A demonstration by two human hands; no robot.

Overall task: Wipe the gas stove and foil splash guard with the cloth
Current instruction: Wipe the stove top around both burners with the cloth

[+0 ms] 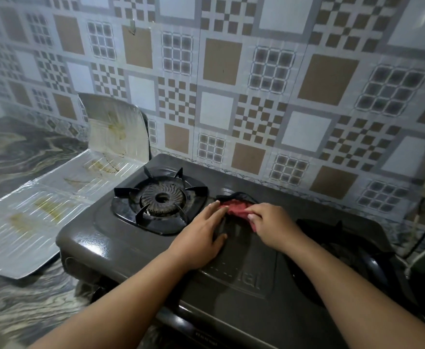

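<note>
Head camera shows the right hand (273, 222) pinching the red cloth (235, 207) on the gas stove (135, 245) between its burners, left hand (203, 231) flat and released beside it; a careless sweep could snag the burner grate (159, 197), and the stained foil splash guard (55, 187) may crumple.

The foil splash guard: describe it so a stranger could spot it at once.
Find the dark gas stove on the marbled counter. Directly left of it lies the foil splash guard, far end bent up against the tiled wall. Only it is shiny, ribbed silver, with yellow-brown stains.
</note>
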